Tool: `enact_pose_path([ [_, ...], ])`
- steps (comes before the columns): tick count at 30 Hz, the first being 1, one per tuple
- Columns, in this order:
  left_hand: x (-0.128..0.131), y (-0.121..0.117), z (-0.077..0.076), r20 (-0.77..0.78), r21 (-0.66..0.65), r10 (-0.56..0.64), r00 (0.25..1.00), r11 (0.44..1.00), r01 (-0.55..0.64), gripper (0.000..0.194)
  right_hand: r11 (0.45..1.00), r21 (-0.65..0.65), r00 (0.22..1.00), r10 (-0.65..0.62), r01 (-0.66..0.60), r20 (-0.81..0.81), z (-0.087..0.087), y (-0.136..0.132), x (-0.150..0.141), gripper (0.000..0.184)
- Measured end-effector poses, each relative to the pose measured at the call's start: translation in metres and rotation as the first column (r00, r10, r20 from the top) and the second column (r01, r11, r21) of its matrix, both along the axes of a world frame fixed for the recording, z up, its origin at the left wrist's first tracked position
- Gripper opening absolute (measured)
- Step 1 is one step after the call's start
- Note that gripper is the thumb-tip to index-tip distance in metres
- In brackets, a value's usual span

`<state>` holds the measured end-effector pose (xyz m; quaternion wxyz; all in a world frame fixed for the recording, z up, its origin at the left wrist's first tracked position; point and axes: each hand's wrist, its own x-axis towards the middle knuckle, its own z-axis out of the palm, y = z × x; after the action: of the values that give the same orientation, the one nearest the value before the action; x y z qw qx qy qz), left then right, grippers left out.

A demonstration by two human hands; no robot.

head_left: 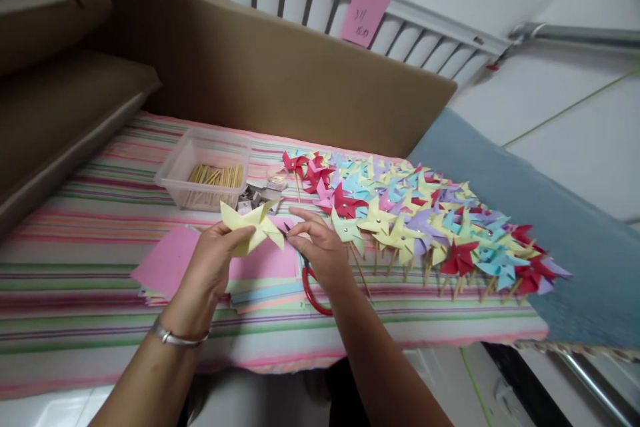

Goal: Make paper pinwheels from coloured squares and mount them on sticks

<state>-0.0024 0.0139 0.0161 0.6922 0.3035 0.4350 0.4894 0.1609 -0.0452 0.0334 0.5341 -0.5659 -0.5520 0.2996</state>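
My left hand (213, 257) grips a pale yellow paper pinwheel (257, 221) by its left side, thumb on top, holding it above the table. Close to the pinwheel's right edge, my right hand (320, 247) has its thumb and fingertip pinched together. A small dark tip shows at those fingers, but what they hold is too small to make out. Red-handled scissors (316, 307) lie beneath the right hand, partly hidden by it. Under the pinwheel are stacked sheets of coloured paper, a pink sheet (267, 265) on top. Another pink-topped paper stack (167, 260) is left of my left hand.
A clear plastic box (173, 170) holds short wooden sticks (217, 175). Small packets (253, 199) and a round clear container (277, 177) stand beside it. Many finished pinwheels on sticks (400, 233) cover the right side. Cardboard (275, 73) stands behind the striped cloth (100, 240).
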Motion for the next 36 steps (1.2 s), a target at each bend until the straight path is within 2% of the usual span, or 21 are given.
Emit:
enact_pose_path([
  [4,0.026,-0.006,-0.006,-0.033,0.019,-0.061,0.998,0.998,0.062,0.035,0.999,-0.031,0.994,0.007,-0.011,-0.105,-0.004,-0.001,0.005,0.006],
  [9,0.052,-0.014,-0.011,-0.054,0.08,-0.095,0.994,0.992,0.1,0.033,0.998,-0.069,0.996,-0.012,0.005,-0.093,-0.012,-0.006,0.015,0.007],
  [14,0.065,-0.017,-0.011,-0.036,0.106,-0.122,0.992,0.986,0.125,0.033,0.995,-0.088,0.997,-0.054,0.049,-0.053,-0.017,-0.009,0.024,0.008],
  [19,0.069,-0.018,-0.014,-0.038,0.122,-0.136,0.99,0.983,0.14,0.029,0.989,-0.111,0.994,-0.102,0.097,-0.041,-0.017,-0.01,0.028,0.008],
  [27,0.065,-0.019,-0.009,-0.029,0.11,-0.157,0.987,0.981,0.159,0.028,0.984,-0.158,0.995,-0.092,0.086,-0.029,-0.014,-0.008,0.027,0.008],
  [36,0.06,-0.02,-0.005,-0.077,0.114,-0.134,0.988,0.983,0.142,0.031,0.993,-0.106,0.992,-0.056,0.044,-0.111,-0.023,-0.003,0.023,0.006],
])
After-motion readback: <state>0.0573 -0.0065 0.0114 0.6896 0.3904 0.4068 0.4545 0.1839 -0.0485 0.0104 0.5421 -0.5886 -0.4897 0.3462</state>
